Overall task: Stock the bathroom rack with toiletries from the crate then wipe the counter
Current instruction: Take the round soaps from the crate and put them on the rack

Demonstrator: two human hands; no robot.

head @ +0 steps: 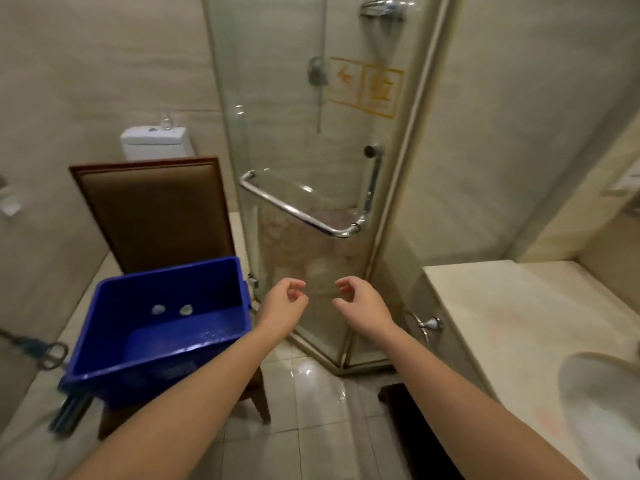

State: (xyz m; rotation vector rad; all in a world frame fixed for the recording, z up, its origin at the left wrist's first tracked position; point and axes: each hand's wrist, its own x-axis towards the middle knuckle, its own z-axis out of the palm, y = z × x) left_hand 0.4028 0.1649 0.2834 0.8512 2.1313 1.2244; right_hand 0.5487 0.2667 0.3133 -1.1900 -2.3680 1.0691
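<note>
A blue plastic crate (pixel 104 327) sits tilted on the seat of a brown chair (pixel 152 213) at the left; inside it I see only two small pale spots on its far wall. My left hand (pixel 284 303) and my right hand (pixel 360 303) hover side by side in front of the glass shower door, just right of the crate. Both have loosely curled fingers and hold nothing. A chrome rack (pixel 382 8) hangs high inside the shower. The pale stone counter (pixel 512 313) lies at the right, with faint reddish smears on it.
The glass shower door (pixel 311 133) with a chrome handle bar (pixel 298 211) stands straight ahead. A white toilet tank (pixel 156 142) is behind the chair. A white sink basin (pixel 602 410) is sunk in the counter at lower right. The floor tiles look wet.
</note>
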